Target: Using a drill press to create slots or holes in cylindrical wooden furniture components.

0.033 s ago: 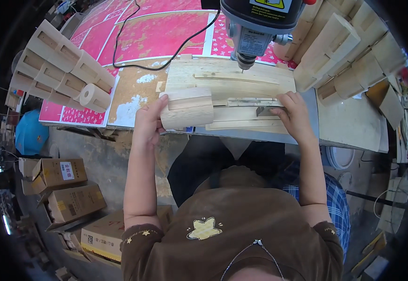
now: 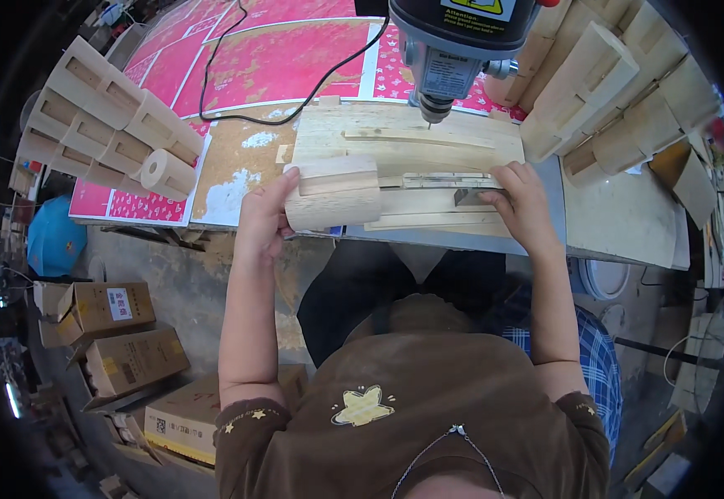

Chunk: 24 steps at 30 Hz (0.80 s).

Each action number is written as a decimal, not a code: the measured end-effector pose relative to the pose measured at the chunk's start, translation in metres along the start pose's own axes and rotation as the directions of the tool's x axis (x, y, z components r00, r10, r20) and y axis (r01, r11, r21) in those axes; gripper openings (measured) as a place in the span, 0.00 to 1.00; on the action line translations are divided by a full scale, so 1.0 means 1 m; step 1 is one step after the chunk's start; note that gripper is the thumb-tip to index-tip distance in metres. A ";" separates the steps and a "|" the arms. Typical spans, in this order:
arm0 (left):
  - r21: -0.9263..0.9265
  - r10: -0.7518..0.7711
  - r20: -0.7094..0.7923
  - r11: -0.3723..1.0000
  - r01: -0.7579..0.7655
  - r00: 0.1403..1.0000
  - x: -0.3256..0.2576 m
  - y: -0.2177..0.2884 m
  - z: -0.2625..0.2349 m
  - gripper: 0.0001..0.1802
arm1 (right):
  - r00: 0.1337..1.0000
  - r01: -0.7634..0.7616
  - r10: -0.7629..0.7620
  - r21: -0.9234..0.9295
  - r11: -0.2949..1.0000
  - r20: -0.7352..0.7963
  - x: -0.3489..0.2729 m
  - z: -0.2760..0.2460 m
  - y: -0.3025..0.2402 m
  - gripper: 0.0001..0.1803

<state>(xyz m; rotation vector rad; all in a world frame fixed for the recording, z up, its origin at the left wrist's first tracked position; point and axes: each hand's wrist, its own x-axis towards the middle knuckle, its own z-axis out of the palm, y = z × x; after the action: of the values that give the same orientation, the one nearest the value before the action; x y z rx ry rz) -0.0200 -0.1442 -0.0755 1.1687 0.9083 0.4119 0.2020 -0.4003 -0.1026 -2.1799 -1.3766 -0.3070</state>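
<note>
Left hand's (image 2: pixel 266 216) grip pinches the slotted wooden cylinder (image 2: pixel 333 205) by its left end, at the bench's (image 2: pixel 237 154) near side, left of the wooden rails (image 2: pixel 428 201). Right hand (image 2: pixel 524 200) curls beside a metal piece (image 2: pixel 465 198); pinching it? Can't tell. Danger: a slack left hold could let that round body roll, skewing its slot.

Cannot see most fingers of the left hand (image 2: pixel 264 214), hidden by the wooden cylinder (image 2: pixel 337 205); cannot tell the exact contact of the right hand (image 2: pixel 525 200) with the metal piece (image 2: pixel 463 198), partly covered; lose the drill (image 2: pixel 499 37) past the upper edge; cannot read fine print on its label (image 2: pixel 447 73), nor identify blurred clutter (image 2: pixel 17 366) along the left rim
</note>
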 end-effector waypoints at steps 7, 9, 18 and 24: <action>0.047 -0.075 0.091 0.996 0.071 0.993 0.017 -0.029 0.028 0.22 | 0.999 0.031 -0.030 0.086 0.996 -0.015 -0.001 -0.004 0.002 0.16; 0.043 -0.044 0.146 0.998 0.038 0.988 0.018 -0.034 0.044 0.24 | 1.000 0.001 0.000 0.047 0.999 -0.012 -0.002 -0.002 0.001 0.17; -0.127 0.098 0.231 0.989 -0.070 0.968 0.028 -0.053 0.083 0.27 | 0.997 -0.033 0.035 0.019 0.999 -0.069 0.005 0.007 0.012 0.20; 0.440 0.767 0.347 0.375 -0.816 0.540 0.051 -0.079 0.080 0.34 | 0.983 -0.119 0.113 -0.030 0.993 -0.145 0.032 0.024 0.017 0.20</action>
<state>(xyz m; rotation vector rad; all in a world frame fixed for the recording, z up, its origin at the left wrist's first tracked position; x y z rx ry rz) 0.0597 -0.1867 -0.1595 2.1816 0.2858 0.9147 0.2298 -0.3683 -0.1129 -2.2124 -1.1701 -0.4397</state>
